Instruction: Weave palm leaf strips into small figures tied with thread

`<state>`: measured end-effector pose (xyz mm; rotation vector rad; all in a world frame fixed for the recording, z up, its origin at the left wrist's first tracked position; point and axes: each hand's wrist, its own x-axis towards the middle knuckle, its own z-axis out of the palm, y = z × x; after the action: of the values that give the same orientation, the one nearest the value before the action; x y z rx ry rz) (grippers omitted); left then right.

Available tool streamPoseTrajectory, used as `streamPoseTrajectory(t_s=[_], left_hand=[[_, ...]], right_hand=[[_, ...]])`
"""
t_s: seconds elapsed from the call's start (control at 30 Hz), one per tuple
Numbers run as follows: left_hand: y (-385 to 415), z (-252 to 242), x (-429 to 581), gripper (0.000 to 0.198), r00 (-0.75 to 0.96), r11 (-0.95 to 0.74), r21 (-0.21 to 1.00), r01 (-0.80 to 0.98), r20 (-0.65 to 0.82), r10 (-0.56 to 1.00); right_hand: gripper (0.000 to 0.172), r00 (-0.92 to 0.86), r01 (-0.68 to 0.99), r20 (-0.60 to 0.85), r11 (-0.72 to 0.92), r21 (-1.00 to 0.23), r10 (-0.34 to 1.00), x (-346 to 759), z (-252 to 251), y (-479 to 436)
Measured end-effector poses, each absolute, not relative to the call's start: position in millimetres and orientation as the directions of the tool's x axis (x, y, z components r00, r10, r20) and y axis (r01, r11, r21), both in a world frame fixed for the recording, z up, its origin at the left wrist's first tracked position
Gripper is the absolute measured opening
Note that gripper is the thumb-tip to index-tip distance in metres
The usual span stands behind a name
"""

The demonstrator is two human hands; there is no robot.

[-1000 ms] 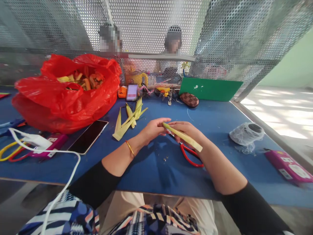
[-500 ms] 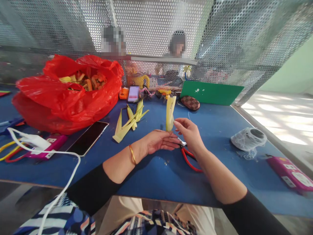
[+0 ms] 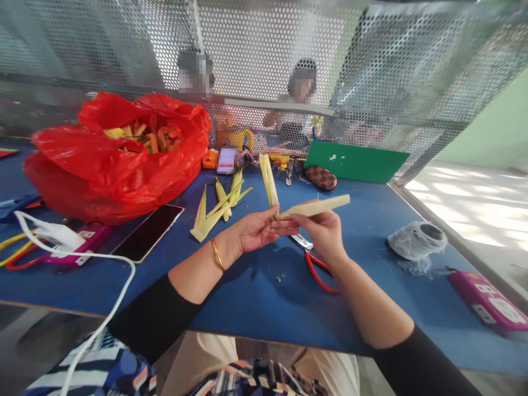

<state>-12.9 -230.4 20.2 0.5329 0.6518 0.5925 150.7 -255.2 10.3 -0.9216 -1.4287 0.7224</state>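
So both pale yellow-green leaf pieces are pretty much dead centre of the frame. The left hand (image 3: 256,231) is pinching the bottom end of the upright strip (image 3: 269,184): it points at the top of the frame, long axis near vertical with a bit of lean to the left. The right hand (image 3: 325,228) is closed on the level strip (image 3: 315,207), whose long axis runs nearly sideways, wide end aimed right and tilted up slightly, narrow end at the left hand's fingers. Can't tell if the two join there.

Scissors (image 3: 302,242) lie just under the right hand, blades toward upper left, red handles toward lower right. Left of centre there's a small pile of leaves (image 3: 210,221), mostly slanting to the upper right. Big red bag (image 3: 124,187) sits upper left, black phone (image 3: 148,234) just below it.
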Motion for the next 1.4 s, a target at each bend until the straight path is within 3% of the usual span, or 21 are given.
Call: streamPoseTrajectory(t_s=[0.07,0.1,0.17,0.2,0.23,0.3,0.4,0.47,0.57,0.67,0.77,0.87,0.93,1.0,1.07,1.13,1.23,1.4], left_hand=[[-226.7,19.5,-16.0,0.042,0.616,0.713,0.568,-0.411,-0.404,0.676],[-225.7,19.0,-16.8,0.04,0.597,0.709,0.547,-0.445,-0.409,0.69],[-225.2,17.4,-16.5,0.037,0.531,0.674,0.53,-0.514,-0.421,0.736],[-225.5,16.5,-15.7,0.035,0.475,0.636,0.539,-0.552,-0.424,0.771],[-226.1,15.7,-14.6,0.034,0.415,0.593,0.562,-0.577,-0.423,0.805],[-228.2,14.4,-12.2,0.032,0.352,0.531,0.625,-0.572,-0.398,0.848],[-233.7,14.4,-8.4,0.031,0.438,0.541,0.726,-0.425,-0.358,0.825],[-239.2,15.3,-5.6,0.032,0.511,0.555,0.772,-0.311,-0.357,0.782],[-247.7,15.5,-0.9,0.032,0.59,0.55,0.816,-0.177,-0.359,0.723],[-252.1,13.1,2.5,0.035,0.611,0.549,0.83,-0.103,-0.382,0.693],[-251.1,10.4,3.5,0.04,0.605,0.553,0.826,-0.11,-0.386,0.696],[-248.8,9.3,3.3,0.038,0.573,0.547,0.828,-0.124,-0.39,0.721],[-249.3,9.5,4.3,0.035,0.538,0.527,0.843,-0.103,-0.399,0.742],[-252.1,9.8,6.8,0.034,0.517,0.499,0.865,-0.059,-0.401,0.756],[-256.5,9.6,10.6,0.035,0.517,0.478,0.878,-0.01,-0.405,0.754],[-261.2,8.1,14.9,0.036,0.522,0.468,0.884,0.026,-0.411,0.748],[-266.3,3.5,21.1,0.038,0.519,0.452,0.891,0.052,-0.411,0.75],[-268.6,-2.8,26.8,0.039,0.503,0.428,0.9,0.079,-0.407,0.762]], right_hand=[[0.01,-0.278,0.39,0.665,0.714,-0.581,0.693,151.4,10.4,-257.9],[0.016,-0.449,0.456,0.669,0.796,-0.398,0.592,151.4,10.5,-259.3],[0.025,-0.663,0.459,0.605,0.878,-0.139,0.442,150.5,10.5,-261.9],[0.028,-0.695,0.446,0.588,0.89,-0.098,0.414,149.8,10.5,-263.0],[0.03,-0.684,0.447,0.595,0.887,-0.116,0.423,149.1,10.6,-263.9],[0.027,-0.542,0.5,0.649,0.826,-0.261,0.533,148.4,11.1,-264.5],[0.017,-0.114,0.547,0.63,0.578,-0.606,0.768,149.3,12.5,-261.5],[0.021,0.105,0.406,0.458,0.382,-0.83,0.883,149.9,13.5,-257.9],[0.036,0.121,0.014,0.084,0.082,-0.996,0.989,148.9,15.5,-254.6],[0.05,0.044,-0.233,-0.071,-0.059,-0.971,0.997,147.1,16.6,-254.7],[0.048,0.093,-0.24,-0.034,-0.011,-0.971,0.995,148.9,15.2,-253.0],[0.029,0.166,0.029,-0.016,-0.021,-0.999,0.986,154.6,13.8,-249.2],[0.019,0.238,0.301,0.118,0.042,-0.953,0.964,157.9,15.4,-248.5],[0.016,0.248,0.44,0.314,0.182,-0.879,0.917,158.5,19.1,-250.4],[0.018,0.215,0.391,0.418,0.314,-0.865,0.883,155.7,22.9,-253.9],[0.022,0.191,0.263,0.429,0.375,-0.889,0.883,151.0,24.8,-257.1],[0.029,0.219,0.138,0.4,0.378,-0.916,0.89,144.9,22.8,-258.7],[0.025,0.236,0.132,0.375,0.352,-0.926,0.896,143.5,16.6,-257.4]])
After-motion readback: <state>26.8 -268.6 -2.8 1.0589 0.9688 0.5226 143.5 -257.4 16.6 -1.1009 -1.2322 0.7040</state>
